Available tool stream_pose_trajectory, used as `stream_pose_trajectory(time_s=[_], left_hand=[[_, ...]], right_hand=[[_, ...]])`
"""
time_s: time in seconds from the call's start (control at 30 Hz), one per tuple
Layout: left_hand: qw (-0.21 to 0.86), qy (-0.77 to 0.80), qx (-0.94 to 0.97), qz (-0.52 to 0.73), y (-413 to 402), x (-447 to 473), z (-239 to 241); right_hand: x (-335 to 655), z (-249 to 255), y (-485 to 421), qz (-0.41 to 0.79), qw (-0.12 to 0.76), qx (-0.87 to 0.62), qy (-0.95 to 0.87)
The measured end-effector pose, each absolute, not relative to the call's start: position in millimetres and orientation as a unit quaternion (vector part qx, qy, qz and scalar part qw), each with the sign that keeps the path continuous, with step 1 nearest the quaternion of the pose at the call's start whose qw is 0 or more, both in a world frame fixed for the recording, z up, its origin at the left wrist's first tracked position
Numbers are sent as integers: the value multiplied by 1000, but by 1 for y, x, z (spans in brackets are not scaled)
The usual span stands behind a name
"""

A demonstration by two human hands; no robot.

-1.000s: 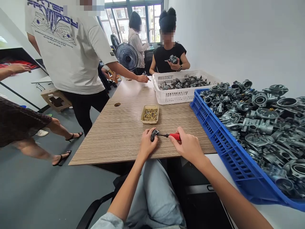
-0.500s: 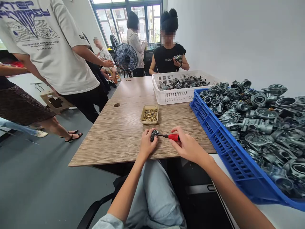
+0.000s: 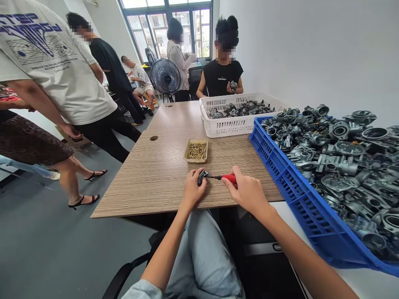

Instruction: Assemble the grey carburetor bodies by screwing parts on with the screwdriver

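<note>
My left hand (image 3: pixel 193 187) is closed around a small dark metal part (image 3: pixel 202 177), holding it at the table's near edge; its exact kind is too small to make out. My right hand (image 3: pixel 247 189) grips the red handle of a screwdriver (image 3: pixel 229 178). The screwdriver lies level, its dark shaft pointing left, with the tip at the metal part. Just beyond my left hand stands a small beige tray (image 3: pixel 186 159) holding many brass-coloured screws (image 3: pixel 197 152).
A blue crate (image 3: pixel 280 182) heaped with carburetors (image 3: pixel 339 153) stands at my right. Behind the tray is a white basket (image 3: pixel 224 132) of similar metal parts. A co-worker (image 3: pixel 222 74) sits across the wooden table (image 3: pixel 140 182). Other people stand at the left, near a fan (image 3: pixel 165 76).
My right hand has turned slightly about the screwdriver handle, while the left keeps its hold. The co-worker opposite has lowered a part, and people at the left have shifted.
</note>
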State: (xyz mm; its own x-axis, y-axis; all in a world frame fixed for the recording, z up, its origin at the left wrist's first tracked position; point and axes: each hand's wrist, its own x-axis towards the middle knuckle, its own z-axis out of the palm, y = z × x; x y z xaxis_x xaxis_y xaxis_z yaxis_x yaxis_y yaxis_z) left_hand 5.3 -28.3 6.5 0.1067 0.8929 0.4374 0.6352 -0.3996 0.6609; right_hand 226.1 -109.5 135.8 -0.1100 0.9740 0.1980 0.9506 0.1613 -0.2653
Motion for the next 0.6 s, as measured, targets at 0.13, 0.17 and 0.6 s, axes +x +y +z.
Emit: stream_pose_trajectory(time_s=[0.13, 0.17, 0.6], left_hand=[[159, 519, 731, 414, -28, 4, 8], [159, 519, 731, 413, -28, 4, 8], [161, 523, 728, 413, -29, 6, 11]], right_hand=[[225, 137, -109, 48, 165, -665, -727], [226, 138, -109, 60, 173, -659, -729], [238, 137, -109, 154, 233, -555, -784]])
